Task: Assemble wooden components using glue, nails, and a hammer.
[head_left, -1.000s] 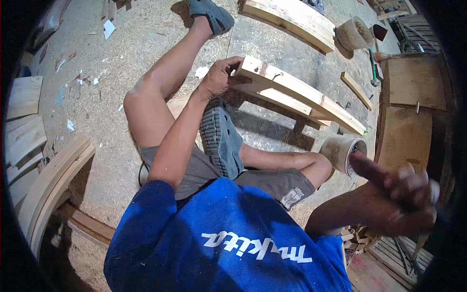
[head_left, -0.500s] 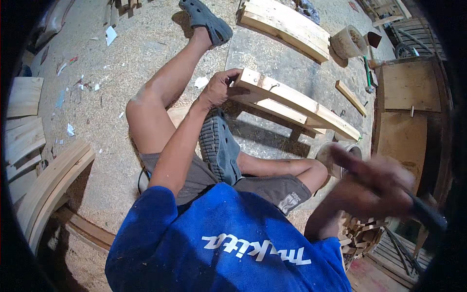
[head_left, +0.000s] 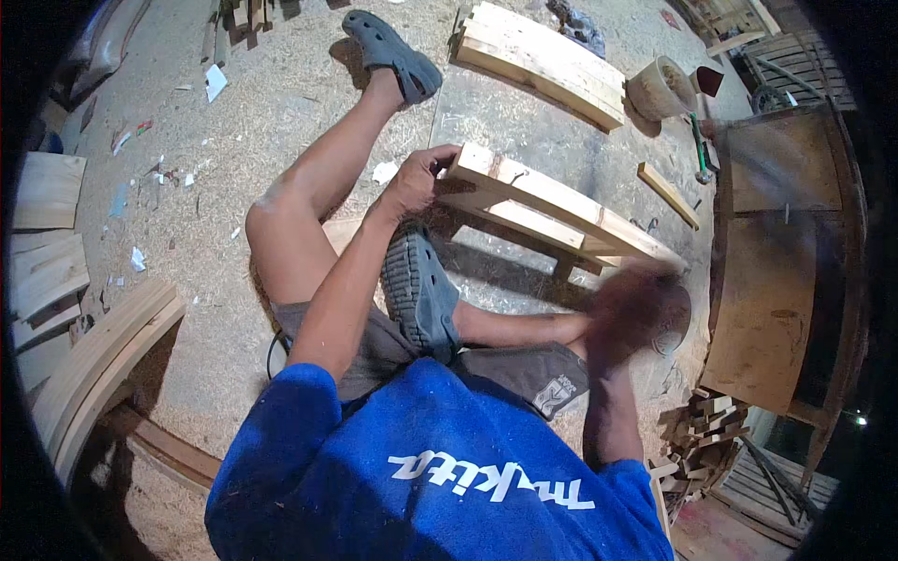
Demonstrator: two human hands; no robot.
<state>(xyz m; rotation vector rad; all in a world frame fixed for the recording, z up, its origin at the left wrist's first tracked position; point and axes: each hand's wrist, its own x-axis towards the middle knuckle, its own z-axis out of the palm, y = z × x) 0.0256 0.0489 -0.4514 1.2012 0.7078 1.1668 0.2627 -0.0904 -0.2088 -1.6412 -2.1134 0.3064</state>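
My left hand (head_left: 418, 183) is closed round the near-left end of a pale wooden frame (head_left: 561, 208), made of long boards set apart and joined by short pieces. A bent-looking nail (head_left: 517, 176) stands out of the upper board's face. My right hand (head_left: 638, 313) is smeared by motion beside the frame's right end. The dark-handled tool it held half a second ago is lost in the blur. My sandalled foot (head_left: 421, 290) lies close below the frame, near my left wrist.
Stacked boards (head_left: 543, 65), a bucket (head_left: 662, 89), a loose wood strip (head_left: 668, 195) and a green-handled hammer (head_left: 700, 150) lie beyond the frame. A second bucket (head_left: 675, 318) stands behind my right hand. Curved wood pieces (head_left: 103, 374) are at left, a wooden cabinet (head_left: 767, 309) at right.
My right hand has swung from the far right inward and up to the frame's right end. My left hand keeps its hold, and the frame has shifted slightly.
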